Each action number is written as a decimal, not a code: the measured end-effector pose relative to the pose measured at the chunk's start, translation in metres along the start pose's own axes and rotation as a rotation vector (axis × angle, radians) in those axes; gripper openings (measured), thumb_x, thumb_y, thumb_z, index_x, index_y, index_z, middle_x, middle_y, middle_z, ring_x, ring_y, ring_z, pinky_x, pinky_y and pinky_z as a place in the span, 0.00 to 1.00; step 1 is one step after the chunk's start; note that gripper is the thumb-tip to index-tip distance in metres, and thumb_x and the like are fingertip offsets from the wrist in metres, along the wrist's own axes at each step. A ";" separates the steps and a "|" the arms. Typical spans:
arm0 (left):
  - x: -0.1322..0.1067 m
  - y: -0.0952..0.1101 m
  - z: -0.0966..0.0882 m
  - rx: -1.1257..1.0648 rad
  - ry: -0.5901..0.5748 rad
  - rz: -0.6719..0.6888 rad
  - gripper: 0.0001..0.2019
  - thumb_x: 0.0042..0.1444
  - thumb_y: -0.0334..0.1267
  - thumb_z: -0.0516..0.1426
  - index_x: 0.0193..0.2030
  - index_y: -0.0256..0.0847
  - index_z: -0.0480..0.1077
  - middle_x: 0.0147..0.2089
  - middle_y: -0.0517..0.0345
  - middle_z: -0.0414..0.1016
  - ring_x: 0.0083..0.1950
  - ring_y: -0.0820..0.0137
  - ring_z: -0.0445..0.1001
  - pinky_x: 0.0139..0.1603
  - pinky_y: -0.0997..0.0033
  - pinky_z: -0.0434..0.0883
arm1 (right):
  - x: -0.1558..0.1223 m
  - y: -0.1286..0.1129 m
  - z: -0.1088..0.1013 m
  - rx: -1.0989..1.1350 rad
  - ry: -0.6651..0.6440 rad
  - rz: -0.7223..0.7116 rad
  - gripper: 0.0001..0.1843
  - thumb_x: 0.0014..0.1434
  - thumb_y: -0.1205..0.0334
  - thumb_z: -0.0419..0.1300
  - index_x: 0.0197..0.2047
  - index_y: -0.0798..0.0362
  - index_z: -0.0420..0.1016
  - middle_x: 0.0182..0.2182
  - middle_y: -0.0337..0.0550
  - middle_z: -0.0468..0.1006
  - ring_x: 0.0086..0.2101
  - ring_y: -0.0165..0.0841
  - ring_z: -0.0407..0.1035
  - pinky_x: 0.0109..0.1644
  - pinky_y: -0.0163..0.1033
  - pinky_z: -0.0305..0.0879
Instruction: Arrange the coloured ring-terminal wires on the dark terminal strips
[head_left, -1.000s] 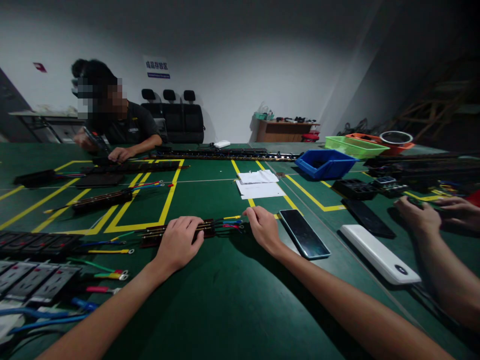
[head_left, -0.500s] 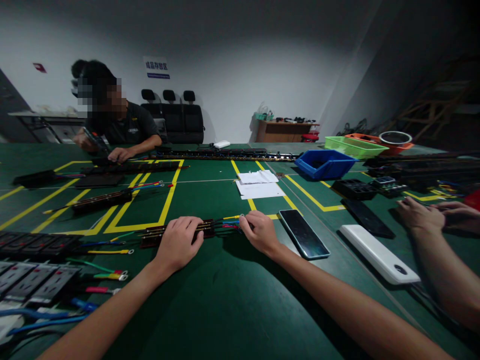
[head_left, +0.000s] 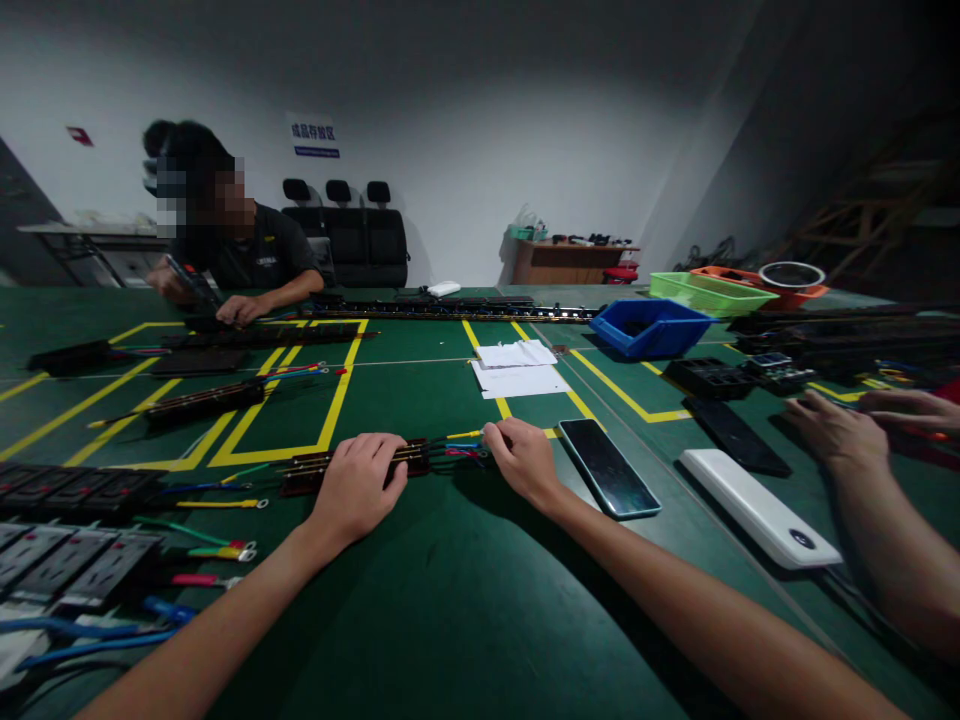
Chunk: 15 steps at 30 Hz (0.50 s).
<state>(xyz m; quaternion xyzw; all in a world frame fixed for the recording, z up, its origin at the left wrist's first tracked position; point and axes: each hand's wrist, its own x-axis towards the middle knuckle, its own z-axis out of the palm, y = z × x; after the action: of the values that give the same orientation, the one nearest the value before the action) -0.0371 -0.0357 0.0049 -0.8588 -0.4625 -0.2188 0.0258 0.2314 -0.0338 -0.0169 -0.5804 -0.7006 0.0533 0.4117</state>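
Under my left hand [head_left: 360, 485] lies a dark strip with brass-coloured bars [head_left: 300, 470]; the fingers curl over it and hold it against the table. Yellow, blue and red wires [head_left: 463, 448] run out of its right end. At their tips my right hand [head_left: 525, 462] is closed in a pinch, apparently around the end of the yellow wire; the fingertips partly hide what is between them. A phone [head_left: 609, 468] lies just right of that hand. Left of the strip are black socket modules [head_left: 75, 490] and loose wires with ring terminals [head_left: 221, 504].
White papers [head_left: 517, 375] and a blue bin [head_left: 649, 328] stand farther back. A white power bank [head_left: 757, 510] lies at right, near another person's hands [head_left: 847, 435]. Across the green table [head_left: 450, 620], a co-worker [head_left: 240, 250] holds a tool over similar strips.
My right hand has shifted very slightly to the right along the wire ends. My left hand stays put. At the right, the other person's hands have moved a little left.
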 end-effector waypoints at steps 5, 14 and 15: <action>0.000 0.000 -0.001 -0.009 -0.003 -0.009 0.15 0.67 0.42 0.51 0.53 0.39 0.74 0.52 0.47 0.78 0.54 0.55 0.74 0.57 0.47 0.69 | 0.000 -0.001 0.000 0.033 0.044 -0.012 0.20 0.70 0.56 0.51 0.32 0.51 0.78 0.30 0.42 0.76 0.31 0.33 0.70 0.35 0.37 0.58; -0.001 0.000 -0.002 -0.014 -0.001 -0.014 0.16 0.67 0.42 0.51 0.52 0.40 0.75 0.52 0.47 0.79 0.54 0.55 0.75 0.57 0.46 0.70 | -0.001 -0.003 0.000 0.022 0.037 0.005 0.17 0.70 0.55 0.51 0.37 0.50 0.78 0.33 0.43 0.78 0.32 0.34 0.71 0.35 0.37 0.58; -0.001 0.000 -0.001 -0.015 -0.002 -0.015 0.16 0.67 0.42 0.51 0.52 0.40 0.75 0.53 0.47 0.79 0.54 0.55 0.75 0.57 0.46 0.70 | 0.000 -0.003 0.000 0.000 0.005 0.015 0.18 0.70 0.55 0.51 0.35 0.50 0.78 0.31 0.42 0.77 0.31 0.34 0.70 0.35 0.37 0.57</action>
<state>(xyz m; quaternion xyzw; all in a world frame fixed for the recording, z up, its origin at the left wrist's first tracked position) -0.0381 -0.0365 0.0058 -0.8557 -0.4673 -0.2216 0.0173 0.2291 -0.0352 -0.0152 -0.5856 -0.6954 0.0549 0.4128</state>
